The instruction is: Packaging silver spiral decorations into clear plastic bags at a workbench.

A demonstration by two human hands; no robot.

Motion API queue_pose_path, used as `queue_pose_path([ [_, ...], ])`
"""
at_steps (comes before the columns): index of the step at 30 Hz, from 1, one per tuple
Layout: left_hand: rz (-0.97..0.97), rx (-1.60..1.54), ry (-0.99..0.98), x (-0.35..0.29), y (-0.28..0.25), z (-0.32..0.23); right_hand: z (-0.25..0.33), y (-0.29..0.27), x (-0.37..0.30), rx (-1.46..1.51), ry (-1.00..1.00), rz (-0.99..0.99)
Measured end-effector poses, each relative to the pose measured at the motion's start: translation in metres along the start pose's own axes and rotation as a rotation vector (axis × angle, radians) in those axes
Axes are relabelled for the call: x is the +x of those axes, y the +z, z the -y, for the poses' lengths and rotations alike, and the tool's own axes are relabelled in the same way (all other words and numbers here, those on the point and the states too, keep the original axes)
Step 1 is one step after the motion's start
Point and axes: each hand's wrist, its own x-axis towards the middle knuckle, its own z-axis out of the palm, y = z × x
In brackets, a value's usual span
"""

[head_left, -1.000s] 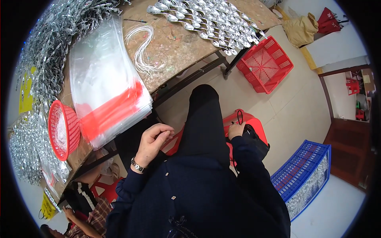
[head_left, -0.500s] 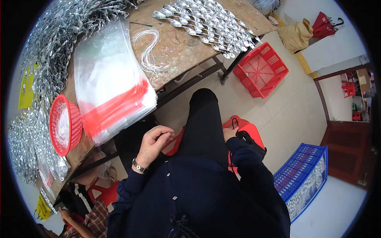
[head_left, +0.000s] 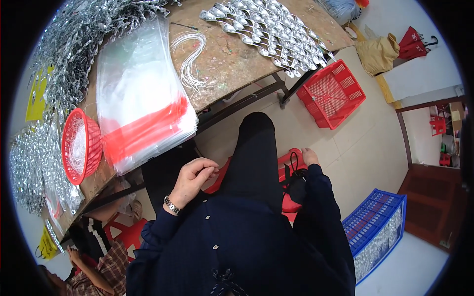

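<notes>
My left hand (head_left: 195, 180), with a metal watch (head_left: 172, 205) on its wrist, hovers over my lap. Its fingers are curled in against the thumb; whatever may be between them is hidden. On my right side, my right hand (head_left: 310, 157) is at the edge of a red plastic stool (head_left: 296, 153), its fingers partly out of sight. A black bag with a drawcord (head_left: 296, 188) rests on that stool, next to my right forearm. Beyond my left hand, a stack of clear plastic bags with red bands (head_left: 143, 123) lies on the worktable (head_left: 227, 66).
White cords (head_left: 190, 64) and silver spoon-shaped strips (head_left: 266, 34) lie on the table, with silver garlands (head_left: 74, 64) and a red basket of thread (head_left: 93, 148) at left. A red crate (head_left: 332, 93) and a blue crate (head_left: 373, 222) stand right. Another person (head_left: 101, 271) sits lower left.
My right hand has moved right, away from the bag's cord to the stool's edge. The left hand keeps its curled pose. The whole view has shifted slightly.
</notes>
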Motion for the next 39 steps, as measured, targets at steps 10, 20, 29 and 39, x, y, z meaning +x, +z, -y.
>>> queue_pose_path([
  [10,0.018,0.062,-0.006,0.008,0.008,0.0,-0.036,0.039,0.001,-0.498,-0.203,0.223],
  [20,-0.001,-0.005,-0.028,0.009,0.005,-0.001,-0.027,0.043,-0.029,-0.654,-0.188,0.314],
  [29,-0.007,0.013,-0.024,0.0,-0.002,0.005,-0.03,0.055,-0.044,-0.653,-0.323,0.349],
  [39,-0.024,-0.06,-0.06,0.0,-0.003,0.017,0.036,0.006,-0.076,-0.216,-0.101,0.055],
])
